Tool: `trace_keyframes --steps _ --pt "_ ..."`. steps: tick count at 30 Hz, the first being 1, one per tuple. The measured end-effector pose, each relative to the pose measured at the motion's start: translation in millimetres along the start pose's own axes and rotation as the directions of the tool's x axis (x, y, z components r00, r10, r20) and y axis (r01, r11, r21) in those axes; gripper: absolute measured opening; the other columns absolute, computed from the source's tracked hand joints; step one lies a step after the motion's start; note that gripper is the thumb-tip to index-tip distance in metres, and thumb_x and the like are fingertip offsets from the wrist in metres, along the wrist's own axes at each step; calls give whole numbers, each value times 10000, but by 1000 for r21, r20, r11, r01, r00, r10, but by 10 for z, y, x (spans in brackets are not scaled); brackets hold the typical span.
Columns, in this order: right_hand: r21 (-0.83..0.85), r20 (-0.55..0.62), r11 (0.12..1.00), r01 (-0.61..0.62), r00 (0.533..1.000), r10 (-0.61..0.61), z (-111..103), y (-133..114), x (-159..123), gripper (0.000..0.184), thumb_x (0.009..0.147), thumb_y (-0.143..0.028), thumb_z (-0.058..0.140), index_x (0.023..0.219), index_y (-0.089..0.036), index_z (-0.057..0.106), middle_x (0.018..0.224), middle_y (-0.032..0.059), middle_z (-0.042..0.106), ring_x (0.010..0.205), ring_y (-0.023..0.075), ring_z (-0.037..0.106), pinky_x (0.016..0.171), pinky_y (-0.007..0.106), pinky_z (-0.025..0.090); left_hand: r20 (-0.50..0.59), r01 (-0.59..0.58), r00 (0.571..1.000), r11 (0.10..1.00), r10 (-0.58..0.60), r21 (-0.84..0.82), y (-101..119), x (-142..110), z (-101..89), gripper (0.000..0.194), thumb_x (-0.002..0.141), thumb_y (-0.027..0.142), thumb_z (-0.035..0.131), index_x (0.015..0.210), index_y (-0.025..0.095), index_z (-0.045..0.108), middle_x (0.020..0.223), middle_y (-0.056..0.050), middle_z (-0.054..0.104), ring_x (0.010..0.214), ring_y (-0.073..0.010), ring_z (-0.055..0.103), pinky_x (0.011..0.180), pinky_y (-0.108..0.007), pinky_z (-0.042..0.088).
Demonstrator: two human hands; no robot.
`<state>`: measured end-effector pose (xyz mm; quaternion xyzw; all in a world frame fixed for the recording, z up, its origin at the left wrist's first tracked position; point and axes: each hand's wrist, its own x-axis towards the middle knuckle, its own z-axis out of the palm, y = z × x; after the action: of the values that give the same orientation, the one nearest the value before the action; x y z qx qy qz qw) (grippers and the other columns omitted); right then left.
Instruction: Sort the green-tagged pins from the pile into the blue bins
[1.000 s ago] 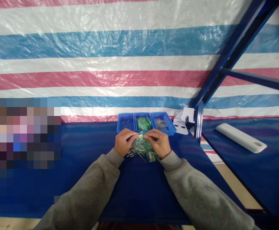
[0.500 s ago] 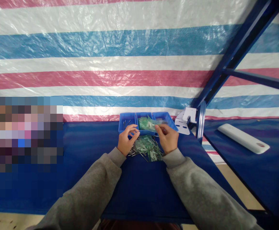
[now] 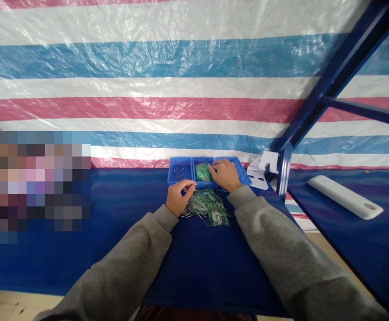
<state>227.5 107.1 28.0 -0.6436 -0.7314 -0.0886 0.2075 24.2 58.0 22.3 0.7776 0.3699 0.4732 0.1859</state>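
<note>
A heap of small green bags and thin metal pins (image 3: 209,209) lies on the blue table (image 3: 194,263). My left hand (image 3: 179,198) hovers at the heap's left edge, fingers curled in a pinch; what it holds is too small to make out. My right hand (image 3: 225,174) reaches over the right compartments of a blue three-part tray (image 3: 180,180), fingers bent down at the green bags (image 3: 202,171) in the middle compartment. A few pins (image 3: 179,172) lie in the left compartment.
A white bracket (image 3: 263,169) stands right of the tray beside a blue frame post (image 3: 283,171). A long white plastic part (image 3: 345,196) lies on the neighbouring blue table. A striped tarpaulin (image 3: 147,89) hangs behind. A blurred patch covers the left.
My right hand has left the heap and moved up and back to the tray's compartments. My left hand has lifted slightly to the heap's left edge.
</note>
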Motion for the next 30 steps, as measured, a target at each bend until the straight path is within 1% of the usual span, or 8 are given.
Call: trace_keyframes --steps 5,8,10,13,18,23,27,30 --pt "46 -2 996 75 997 -75 -60 -2 -84 392 949 -394 358 1212 -201 574 1112 86 663 1184 263 467 974 429 297 5 -21 1000 1000 21 -3 30 14 -19 127 838 236 579 859 155 675 760 -20 705 668 -119 630 657 -218 479" --pt "94 -115 991 90 990 -79 -156 -31 -233 393 924 -379 419 1223 -163 554 1178 111 623 1179 278 463 957 412 324 -6 -42 999 999 42 18 47 23 -41 136 843 242 574 866 154 675 781 -27 709 677 -124 636 674 -225 487" --pt "154 -164 985 72 985 -46 -234 -65 -363 328 919 -348 429 1111 -157 614 1066 107 654 1051 252 539 894 362 370 -18 -44 999 999 45 29 47 20 -44 152 856 247 556 869 156 676 806 -35 713 695 -130 644 687 -233 494" --pt "234 -6 969 83 996 -84 -302 -122 -557 287 893 -384 477 1008 -178 641 849 57 655 773 182 598 720 285 414 -26 -45 999 998 46 44 32 2 -22 164 867 245 536 867 158 675 828 -44 715 723 -139 650 692 -241 502" --pt "168 200 978 119 968 -152 -226 -164 -713 395 837 -526 520 1010 -197 652 891 62 632 800 195 607 671 277 403 -18 -84 996 994 85 75 -22 -33 21 150 865 225 538 870 164 675 854 -46 713 756 -145 652 707 -249 505" --pt "148 248 982 118 957 -152 -141 -166 -707 323 847 -474 539 991 -208 654 888 51 634 804 188 607 656 268 387 -3 -106 994 990 107 91 -74 -53 42 164 871 235 527 875 170 677 856 -51 712 757 -150 654 723 -266 512" --pt "177 218 978 113 964 -151 -154 -202 -712 235 880 -394 519 945 -214 656 870 37 637 781 174 602 649 263 375 2 -116 993 989 116 97 -91 -67 54 163 874 227 521 874 171 674 857 -52 712 756 -151 653 723 -270 512" --pt "254 201 959 126 963 -180 -211 -218 -724 279 882 -441 504 910 -208 654 854 33 637 781 168 598 666 261 381 -16 -120 992 988 122 100 -90 -69 53 148 870 215 529 873 172 671 856 -48 712 759 -147 652 728 -266 508"
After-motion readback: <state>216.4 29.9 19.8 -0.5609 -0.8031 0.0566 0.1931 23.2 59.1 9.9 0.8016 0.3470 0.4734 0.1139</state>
